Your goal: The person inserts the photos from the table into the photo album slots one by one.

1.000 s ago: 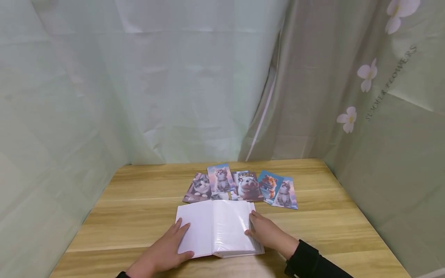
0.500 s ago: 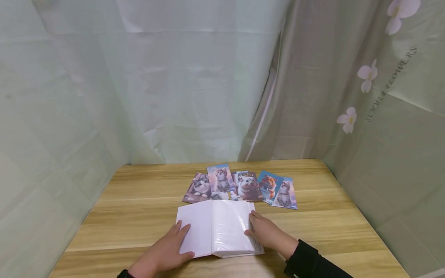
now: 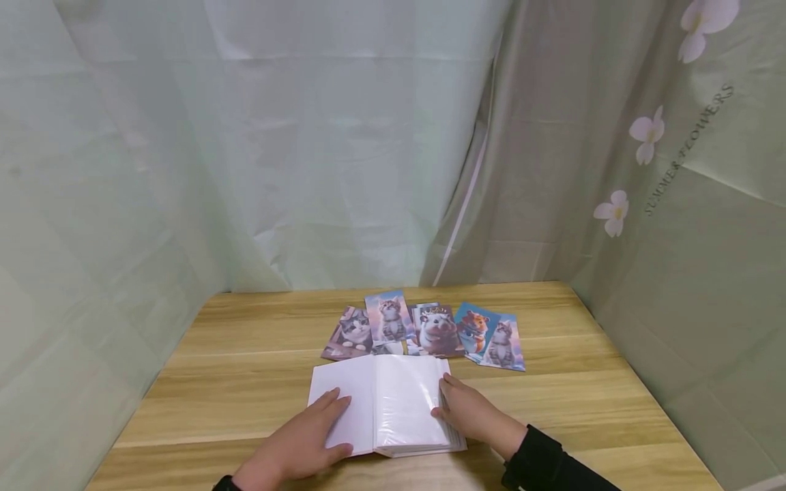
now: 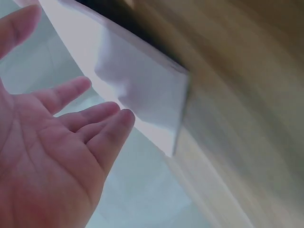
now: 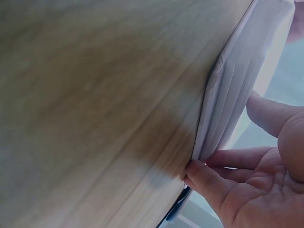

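Observation:
An open photo album (image 3: 405,402) lies on the wooden table, its white inside cover (image 3: 353,375) to the left and a glossy clear sleeve uppermost on the right. Over the cover's lower left part is my left hand (image 3: 301,440), fingers extended; in the left wrist view daylight shows between the fingertips and the cover (image 4: 142,90). My right hand (image 3: 473,409) grips the album's right edge. Its thumb (image 5: 270,113) lies on the top sleeve, while the other fingertips meet the edge of the stacked pages (image 5: 232,95) near the tabletop.
Behind the album several animal picture cards lie overlapping: a grey-and-white cat card (image 3: 350,334), a kitten card (image 3: 389,317), a crowned hamster card (image 3: 438,331) and a blue hamster card (image 3: 475,327). Pale curtains (image 3: 344,150) enclose the table (image 3: 233,375) at the back and both sides.
My left hand has slid slightly right, farther over the inside cover. The right hand, album and cards stay where they were.

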A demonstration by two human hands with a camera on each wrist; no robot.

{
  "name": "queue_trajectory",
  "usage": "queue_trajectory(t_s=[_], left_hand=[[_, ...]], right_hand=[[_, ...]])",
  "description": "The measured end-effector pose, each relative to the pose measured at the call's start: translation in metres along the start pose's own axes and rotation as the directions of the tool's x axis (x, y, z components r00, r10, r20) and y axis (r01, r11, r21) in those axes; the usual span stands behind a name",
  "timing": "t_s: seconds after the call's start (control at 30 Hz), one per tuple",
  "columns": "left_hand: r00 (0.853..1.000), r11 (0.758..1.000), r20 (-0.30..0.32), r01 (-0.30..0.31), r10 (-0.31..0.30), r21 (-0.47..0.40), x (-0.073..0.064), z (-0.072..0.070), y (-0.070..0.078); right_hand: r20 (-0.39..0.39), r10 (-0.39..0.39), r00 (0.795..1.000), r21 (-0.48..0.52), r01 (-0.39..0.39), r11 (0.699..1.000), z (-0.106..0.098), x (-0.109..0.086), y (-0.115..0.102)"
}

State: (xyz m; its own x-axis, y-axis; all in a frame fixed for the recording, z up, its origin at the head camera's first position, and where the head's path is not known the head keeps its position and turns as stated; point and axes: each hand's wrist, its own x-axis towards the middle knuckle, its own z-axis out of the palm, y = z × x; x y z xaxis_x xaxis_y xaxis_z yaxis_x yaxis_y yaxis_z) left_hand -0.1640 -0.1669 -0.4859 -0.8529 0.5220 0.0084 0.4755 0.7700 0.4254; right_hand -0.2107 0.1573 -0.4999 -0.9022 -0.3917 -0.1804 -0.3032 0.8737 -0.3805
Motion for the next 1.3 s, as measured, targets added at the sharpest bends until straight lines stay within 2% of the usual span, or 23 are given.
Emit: queue_trajectory(t_s=[0.37,0.5,0.8,0.93,1.17,1.3], left_hand=[[0.996,0.993,-0.013,-0.089,0.090,0.080,0.024,0.010,0.024],[0.994,0.990,-0.016,-0.108,0.109,0.090,0.031,0.013,0.030],[0.990,0.984,-0.033,-0.134,0.139,0.119,0.038,0.016,0.045],[0.989,0.980,-0.015,-0.144,0.148,0.141,0.041,0.021,0.048],[0.986,0.973,-0.021,-0.157,0.163,0.168,0.046,0.028,0.052],[0.987,0.970,-0.010,-0.154,0.158,0.187,0.048,0.031,0.056]], right_hand=[[-0.015,0.020,1.000,0.013,-0.019,1.000,0.000,-0.001,0.000],[-0.016,0.004,1.000,0.006,-0.004,1.000,0.000,0.000,0.001],[-0.019,-0.028,0.999,-0.029,0.028,0.999,-0.001,0.000,0.000],[-0.019,-0.032,0.999,-0.024,0.031,0.999,-0.001,0.000,0.000],[-0.031,-0.035,0.999,-0.037,0.034,0.999,0.000,0.001,0.002],[-0.040,-0.026,0.999,-0.012,0.025,1.000,0.000,0.000,0.003]])
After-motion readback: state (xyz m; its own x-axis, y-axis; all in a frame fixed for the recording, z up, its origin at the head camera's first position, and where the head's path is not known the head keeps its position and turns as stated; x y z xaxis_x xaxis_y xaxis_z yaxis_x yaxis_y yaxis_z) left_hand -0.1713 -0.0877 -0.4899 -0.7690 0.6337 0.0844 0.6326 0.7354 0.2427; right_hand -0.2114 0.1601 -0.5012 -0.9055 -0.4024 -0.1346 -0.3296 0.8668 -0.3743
